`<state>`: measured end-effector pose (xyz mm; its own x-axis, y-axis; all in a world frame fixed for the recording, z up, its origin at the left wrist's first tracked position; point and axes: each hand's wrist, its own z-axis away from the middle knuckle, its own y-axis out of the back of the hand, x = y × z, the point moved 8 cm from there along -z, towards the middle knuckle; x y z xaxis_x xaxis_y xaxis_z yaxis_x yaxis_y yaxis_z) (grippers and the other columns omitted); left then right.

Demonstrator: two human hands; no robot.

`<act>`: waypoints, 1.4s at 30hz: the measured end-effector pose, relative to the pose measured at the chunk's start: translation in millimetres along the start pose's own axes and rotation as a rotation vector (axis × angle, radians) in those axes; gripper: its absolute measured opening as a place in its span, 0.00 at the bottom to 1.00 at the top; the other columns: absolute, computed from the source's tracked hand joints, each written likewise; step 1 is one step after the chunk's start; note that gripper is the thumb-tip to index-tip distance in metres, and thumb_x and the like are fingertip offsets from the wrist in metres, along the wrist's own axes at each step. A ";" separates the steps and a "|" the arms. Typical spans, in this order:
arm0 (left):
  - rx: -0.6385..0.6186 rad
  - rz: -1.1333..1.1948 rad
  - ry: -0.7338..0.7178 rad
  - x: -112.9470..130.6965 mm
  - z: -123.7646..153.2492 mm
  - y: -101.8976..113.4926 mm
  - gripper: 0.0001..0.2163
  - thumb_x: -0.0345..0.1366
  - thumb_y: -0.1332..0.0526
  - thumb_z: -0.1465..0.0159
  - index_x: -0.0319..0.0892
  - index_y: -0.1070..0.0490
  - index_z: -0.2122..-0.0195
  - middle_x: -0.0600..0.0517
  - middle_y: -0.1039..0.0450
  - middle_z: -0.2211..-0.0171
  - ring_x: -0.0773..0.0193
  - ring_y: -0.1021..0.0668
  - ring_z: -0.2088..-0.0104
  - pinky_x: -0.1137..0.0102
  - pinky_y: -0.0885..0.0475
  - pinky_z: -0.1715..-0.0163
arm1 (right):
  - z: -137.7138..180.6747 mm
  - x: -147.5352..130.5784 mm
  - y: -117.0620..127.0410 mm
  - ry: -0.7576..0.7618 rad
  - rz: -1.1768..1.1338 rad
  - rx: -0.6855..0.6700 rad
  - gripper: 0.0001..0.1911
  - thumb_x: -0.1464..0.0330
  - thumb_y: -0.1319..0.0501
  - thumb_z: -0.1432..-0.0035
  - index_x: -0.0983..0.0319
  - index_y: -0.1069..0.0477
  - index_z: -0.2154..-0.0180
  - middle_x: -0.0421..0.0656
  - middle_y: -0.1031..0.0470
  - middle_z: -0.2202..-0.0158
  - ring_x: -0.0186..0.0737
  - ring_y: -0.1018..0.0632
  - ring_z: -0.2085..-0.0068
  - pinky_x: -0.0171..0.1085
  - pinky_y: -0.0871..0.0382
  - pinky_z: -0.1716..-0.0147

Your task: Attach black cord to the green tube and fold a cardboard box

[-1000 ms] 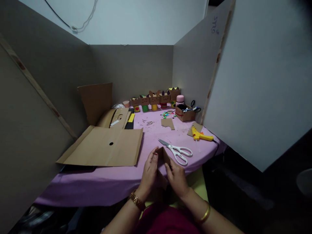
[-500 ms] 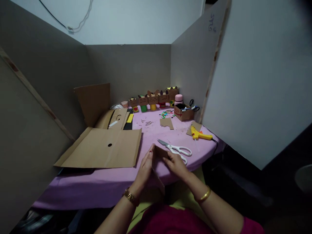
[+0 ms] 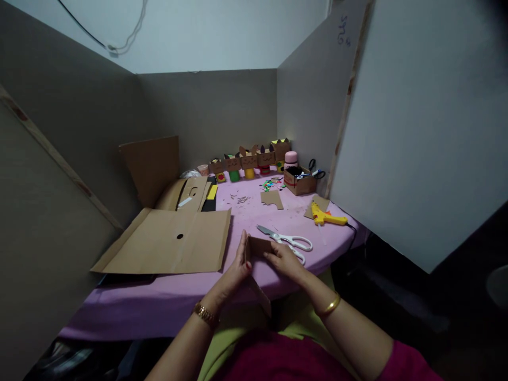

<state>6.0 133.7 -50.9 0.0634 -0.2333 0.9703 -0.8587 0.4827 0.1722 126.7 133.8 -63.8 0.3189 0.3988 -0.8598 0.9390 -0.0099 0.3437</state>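
A folded cardboard strip [image 3: 260, 246] is between my two hands above the front of the table, bent at a corner, with one end [image 3: 262, 299] hanging towards my lap. My left hand [image 3: 235, 272] lies along its left outer side, fingers stretched upward and thumb against the near part. With thumb and fingers, my right hand [image 3: 283, 260] pinches the strip's right end. Just behind my right hand lie white-handled scissors [image 3: 291, 241], blades partly apart, pointing left. Part of their lower handle is close to my right hand.
A large cardboard sheet [image 3: 159, 248] with a hole lies at left. At right are a yellow glue gun [image 3: 329, 216] and a box of tools [image 3: 300, 183]. Several cardboard animal figures [image 3: 248, 159] stand at the back near paper scraps [image 3: 270, 184]. Partition panels [image 3: 210, 100] surround the table.
My left thumb has moved down from the strip's top edge, and the left fingers are straighter. The folded strip has shifted slightly left. My right hand keeps its pinch.
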 end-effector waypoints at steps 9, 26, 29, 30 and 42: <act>-0.019 -0.159 -0.042 16.9 13.5 -1.0 0.53 0.53 0.35 0.57 0.42 0.65 0.37 0.40 0.56 0.36 0.48 0.52 0.38 0.58 0.53 0.41 | 0.1 4.4 -2.2 -0.035 -0.078 -0.042 0.14 0.73 0.43 0.49 0.60 0.27 0.60 0.44 0.22 0.62 0.46 0.24 0.61 0.43 0.32 0.60; 0.320 -0.094 -0.007 1.1 14.9 -3.8 0.37 0.45 0.43 0.43 0.42 0.63 0.38 0.43 0.54 0.37 0.57 0.55 0.37 0.61 0.59 0.39 | 24.9 0.6 -8.5 -0.165 -0.409 0.163 0.32 0.51 0.54 0.41 0.54 0.55 0.39 0.39 0.54 0.36 0.39 0.52 0.37 0.45 0.62 0.39; 0.336 -0.088 0.005 -2.3 14.6 -4.0 0.38 0.47 0.43 0.43 0.42 0.64 0.38 0.44 0.63 0.35 0.58 0.58 0.37 0.61 0.61 0.39 | 17.7 -1.8 -8.6 -0.172 -0.386 0.182 0.34 0.50 0.51 0.44 0.55 0.53 0.40 0.38 0.55 0.36 0.40 0.57 0.36 0.46 0.67 0.39; 0.336 -0.087 0.008 -3.5 14.4 -3.9 0.38 0.48 0.44 0.43 0.42 0.65 0.38 0.44 0.66 0.35 0.59 0.59 0.37 0.61 0.61 0.39 | 14.2 -1.5 -8.8 -0.170 -0.383 0.181 0.34 0.50 0.50 0.44 0.55 0.53 0.40 0.37 0.55 0.36 0.40 0.57 0.36 0.46 0.67 0.39; 0.317 0.016 0.027 -15.8 9.0 -3.6 0.34 0.54 0.61 0.39 0.40 0.69 0.37 0.51 0.73 0.35 0.65 0.63 0.37 0.66 0.64 0.39 | 11.1 6.1 -13.6 -0.168 -0.402 0.130 0.32 0.51 0.50 0.44 0.54 0.49 0.41 0.36 0.53 0.36 0.38 0.53 0.37 0.45 0.63 0.38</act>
<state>3.4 128.0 -68.5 0.0586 -0.2033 0.9774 -0.9751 0.1980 0.0996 117.4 126.2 -77.9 -0.0683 0.2401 -0.9683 0.9974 -0.0042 -0.0714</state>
